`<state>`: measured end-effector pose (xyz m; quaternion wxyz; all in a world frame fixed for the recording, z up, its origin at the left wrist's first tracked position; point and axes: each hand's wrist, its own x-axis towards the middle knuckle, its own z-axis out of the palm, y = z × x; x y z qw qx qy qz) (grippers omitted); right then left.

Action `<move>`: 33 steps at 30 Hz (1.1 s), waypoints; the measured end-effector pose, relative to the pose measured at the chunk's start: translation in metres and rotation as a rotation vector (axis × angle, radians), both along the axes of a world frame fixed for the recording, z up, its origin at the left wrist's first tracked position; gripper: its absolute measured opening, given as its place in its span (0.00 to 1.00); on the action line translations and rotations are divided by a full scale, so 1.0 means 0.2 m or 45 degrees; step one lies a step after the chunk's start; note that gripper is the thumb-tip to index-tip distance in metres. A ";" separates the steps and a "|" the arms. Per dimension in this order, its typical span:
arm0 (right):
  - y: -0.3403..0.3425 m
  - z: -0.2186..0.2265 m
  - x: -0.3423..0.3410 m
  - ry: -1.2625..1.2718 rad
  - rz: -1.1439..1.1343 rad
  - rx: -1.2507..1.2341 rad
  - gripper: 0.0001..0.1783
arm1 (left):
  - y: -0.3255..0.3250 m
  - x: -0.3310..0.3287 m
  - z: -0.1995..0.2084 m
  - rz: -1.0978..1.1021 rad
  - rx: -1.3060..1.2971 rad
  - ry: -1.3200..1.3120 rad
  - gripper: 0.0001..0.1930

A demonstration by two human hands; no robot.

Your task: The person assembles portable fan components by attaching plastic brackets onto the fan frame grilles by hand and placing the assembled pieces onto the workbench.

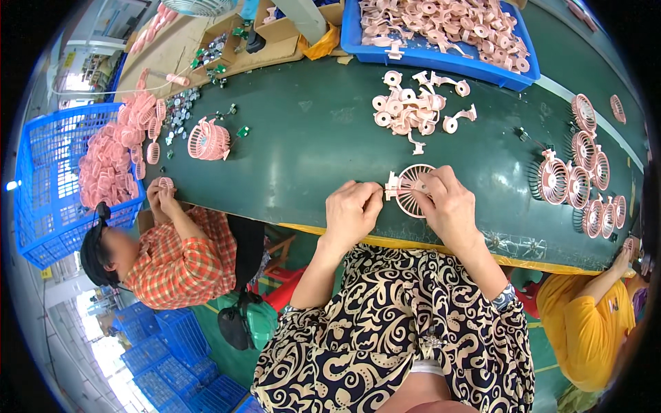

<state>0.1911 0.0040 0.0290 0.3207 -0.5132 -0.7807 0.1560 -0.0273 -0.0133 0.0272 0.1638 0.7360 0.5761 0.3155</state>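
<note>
While right hand is gripping cage, left hand, nearer its left-pointing bracket, is pinching, contents unclear.

No text, label, brand, number or sign can be read on anything here.

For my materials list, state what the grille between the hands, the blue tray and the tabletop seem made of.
Grille: likely moulded plastic, pale pink, with thin, even ribs. Tray: probably plastic, smooth and slightly glossy, uniformly blue. Tabletop: dark green with a soft sheen and pale scuffs, perhaps a rubber or vinyl covering; the look leaves it open.
</note>
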 end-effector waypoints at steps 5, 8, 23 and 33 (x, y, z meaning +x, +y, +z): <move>0.03 0.02 0.02 0.059 0.161 -0.051 0.14 | -0.01 -0.04 0.00 0.068 -0.330 -0.144 0.04; 0.02 0.03 0.01 -0.007 0.169 -0.038 0.11 | 0.00 -0.04 0.01 0.061 -0.386 -0.138 0.04; 0.05 0.06 -0.05 -0.273 0.152 -0.070 0.05 | 0.02 0.10 0.06 0.231 -0.371 -0.111 0.25; -0.03 0.05 -0.04 -0.080 0.099 -0.003 0.09 | 0.00 0.18 -0.07 0.212 -0.166 -0.179 0.33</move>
